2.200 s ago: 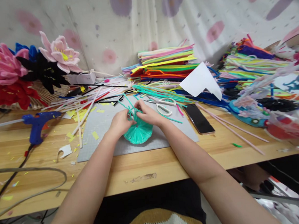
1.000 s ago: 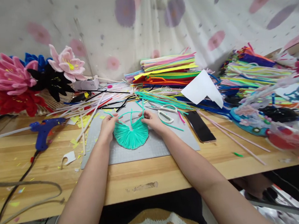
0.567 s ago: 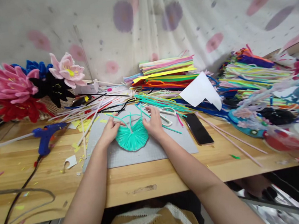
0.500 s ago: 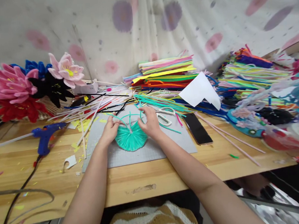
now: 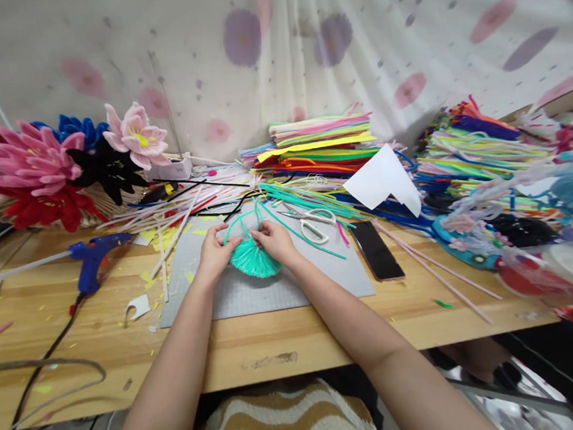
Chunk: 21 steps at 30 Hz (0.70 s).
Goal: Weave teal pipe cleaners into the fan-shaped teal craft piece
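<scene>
A teal fan-shaped piece made of pipe cleaners (image 5: pixel 254 259) is held just above a grey cutting mat (image 5: pixel 254 301). My left hand (image 5: pixel 215 251) grips its left edge between thumb and fingers. At its upper right, near the gathered centre, my right hand (image 5: pixel 275 241) pinches it with thumb and fingertips. Loose teal stems rise and curve from the top of the piece between both hands. White-handled scissors (image 5: pixel 314 231) rest on the mat to the right of my right hand, beside several loose teal pipe cleaners (image 5: pixel 310 203).
A black phone (image 5: pixel 377 250) lies right of the mat. On the left are a blue glue gun (image 5: pixel 93 262) and pipe-cleaner flowers (image 5: pixel 35 160). Stacked pipe cleaners (image 5: pixel 318 148) and white paper (image 5: pixel 384 183) lie behind. A blue decorated item (image 5: pixel 470 246) sits at right.
My right hand has come down and inward from the upper stems to the fan's centre. The fan now looks narrower and tilted. My view has shifted slightly.
</scene>
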Tool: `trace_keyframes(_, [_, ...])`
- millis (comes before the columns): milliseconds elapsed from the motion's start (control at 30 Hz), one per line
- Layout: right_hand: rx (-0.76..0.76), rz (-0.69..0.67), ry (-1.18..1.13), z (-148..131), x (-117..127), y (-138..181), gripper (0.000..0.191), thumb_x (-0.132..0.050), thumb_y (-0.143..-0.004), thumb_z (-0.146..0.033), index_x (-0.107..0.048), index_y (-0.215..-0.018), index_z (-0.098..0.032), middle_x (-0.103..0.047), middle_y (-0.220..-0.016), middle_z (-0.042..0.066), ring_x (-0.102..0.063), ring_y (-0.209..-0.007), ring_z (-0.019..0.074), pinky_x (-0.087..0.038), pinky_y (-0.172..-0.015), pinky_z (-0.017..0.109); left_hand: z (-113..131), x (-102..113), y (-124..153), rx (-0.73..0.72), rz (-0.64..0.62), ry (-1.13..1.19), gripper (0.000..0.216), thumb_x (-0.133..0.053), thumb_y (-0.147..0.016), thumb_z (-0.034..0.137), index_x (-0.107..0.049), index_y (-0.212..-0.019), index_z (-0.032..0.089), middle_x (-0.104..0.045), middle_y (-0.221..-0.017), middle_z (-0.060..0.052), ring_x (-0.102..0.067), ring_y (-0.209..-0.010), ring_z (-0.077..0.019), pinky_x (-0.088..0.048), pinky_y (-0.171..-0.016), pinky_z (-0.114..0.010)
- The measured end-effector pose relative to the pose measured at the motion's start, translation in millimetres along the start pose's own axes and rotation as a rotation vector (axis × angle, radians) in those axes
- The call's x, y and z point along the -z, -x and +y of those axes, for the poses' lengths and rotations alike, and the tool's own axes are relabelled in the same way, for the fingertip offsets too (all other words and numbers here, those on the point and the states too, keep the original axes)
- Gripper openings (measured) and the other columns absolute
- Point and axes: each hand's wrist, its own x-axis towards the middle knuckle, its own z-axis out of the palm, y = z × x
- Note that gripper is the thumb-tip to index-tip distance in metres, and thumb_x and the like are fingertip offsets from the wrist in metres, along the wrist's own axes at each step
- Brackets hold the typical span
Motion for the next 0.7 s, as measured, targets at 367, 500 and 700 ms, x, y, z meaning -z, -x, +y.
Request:
trace_keyframes(367, [-0.053,-0.224,-0.169,-2.6,-1.5,-4.9,0.020,-0.055,-0.071,-0.030,-0.042,-0.061,-0.019,-0.051,-0.050,-0.004,-0.053,-0.047,0.0098,-0.042,-0.044,0.021,-11.7,-6.9,-5.3,0.055,-0.040,-0.029,0.079,-0.078,-0.042,0.023,-0.045,-0.113,0.014,-0.061,-0.059,0.003,-0.058,-0.055,-0.0128,-0.045,-0.061,-0.027])
trace_keyframes(500, [-0.102,-0.078,0.023,-4.9,-7.0,-0.6,0.019,-0.050,-0.076,-0.028,-0.041,-0.061,-0.020,-0.052,-0.047,-0.004,-0.050,-0.042,0.0095,-0.040,-0.047,0.023,-16.5,-5.9,-11.3,0.022,-0.052,-0.104,0.073,-0.077,-0.042,0.022,-0.047,-0.108,0.015,-0.062,-0.061,0.002,-0.058,-0.056,-0.0135,-0.044,-0.061,-0.026])
trace_keyframes(700, [0.030,0.091,0.358,-8.6,-17.6,6.4,0.017,-0.050,-0.077,-0.026,-0.046,-0.062,-0.019,-0.055,-0.065,0.001,-0.052,-0.068,0.0131,-0.037,-0.064,0.025,-17.9,-2.7,-10.6,-0.033,-0.039,-0.330,0.053,-0.069,-0.046,0.019,-0.053,-0.097,0.016,-0.053,-0.053,0.007,-0.052,-0.050,-0.0113,-0.038,-0.053,-0.022])
